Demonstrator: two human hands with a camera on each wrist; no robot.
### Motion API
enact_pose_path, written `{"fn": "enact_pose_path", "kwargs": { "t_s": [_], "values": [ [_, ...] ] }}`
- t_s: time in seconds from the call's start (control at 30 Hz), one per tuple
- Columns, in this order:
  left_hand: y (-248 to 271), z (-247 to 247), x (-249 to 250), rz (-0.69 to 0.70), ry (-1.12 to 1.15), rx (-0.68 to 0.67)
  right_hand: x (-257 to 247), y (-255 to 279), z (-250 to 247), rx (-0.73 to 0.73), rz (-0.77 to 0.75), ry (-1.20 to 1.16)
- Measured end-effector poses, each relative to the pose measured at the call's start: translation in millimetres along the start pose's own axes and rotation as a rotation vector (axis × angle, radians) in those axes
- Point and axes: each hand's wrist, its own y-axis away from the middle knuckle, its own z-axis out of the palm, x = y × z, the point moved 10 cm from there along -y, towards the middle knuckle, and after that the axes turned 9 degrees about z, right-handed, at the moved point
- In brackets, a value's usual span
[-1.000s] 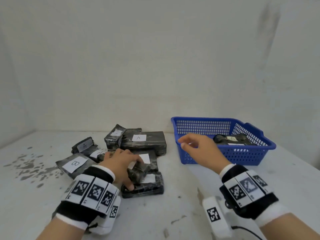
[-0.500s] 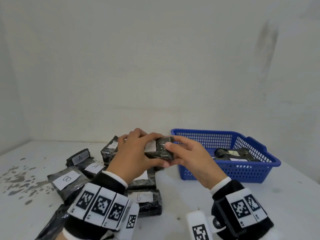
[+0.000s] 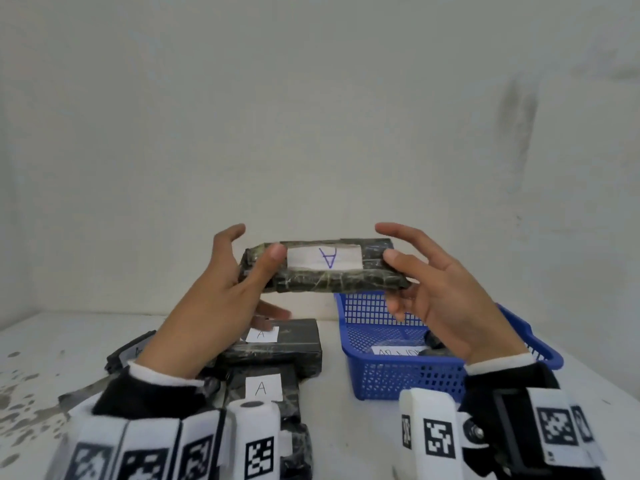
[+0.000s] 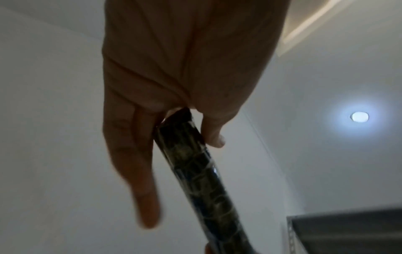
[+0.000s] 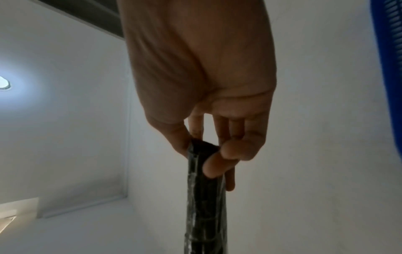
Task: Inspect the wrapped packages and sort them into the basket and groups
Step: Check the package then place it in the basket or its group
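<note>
Both hands hold one wrapped package [image 3: 323,268] up in front of me now: my left hand [image 3: 221,292] pinches its left end between thumb and fingers, and my right hand [image 3: 440,292] pinches the right end the same way. Half a second ago I had the two hands bunched close together over the pile around a small dark bundle; since then they have risen and drawn apart, and the package lies level between them, its long side facing me. Its white label [image 3: 325,258] reads "A", upside down from where I look. From the left wrist view the package [image 4: 202,171] runs away from the palm as a narrow dark bar; from the right wrist view two fingertips [image 5: 219,163] curl over its edge.

Below the held package, the blue basket [image 3: 408,382] sits on the counter [image 3: 346,441] at my right with a labelled package inside. Under my left forearm lies the pile of dark packages [image 3: 277,351], two showing "A" labels.
</note>
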Motion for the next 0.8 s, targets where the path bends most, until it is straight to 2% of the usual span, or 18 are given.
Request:
{"fn": "enact_pose_path", "kwargs": {
  "t_s": [0.07,0.17,0.4,0.5,0.67,0.8],
  "values": [
    [-0.5,-0.5,0.4,-0.001,0.104,-0.006,-5.8,3.4,3.4,-0.031,-0.02,-0.006],
    [-3.2,-6.7,3.1,0.03,0.177,0.056,-9.7,8.4,6.5,-0.034,-0.029,0.057],
    [-1.8,4.8,9.3,0.008,0.329,0.011,-25.9,16.2,0.7,0.037,-0.104,0.17],
    [-3.4,7.4,6.0,-0.014,0.309,0.031,-32.2,20.1,-0.4,0.066,-0.135,0.208],
    [-1.2,16.5,6.8,-0.009,0.224,-0.009,-41.7,25.4,-1.1,0.114,-0.183,0.245],
    [5.0,18.6,24.1,0.043,0.186,-0.012,-48.4,30.9,1.5,0.125,-0.225,0.251]
  ]
}}
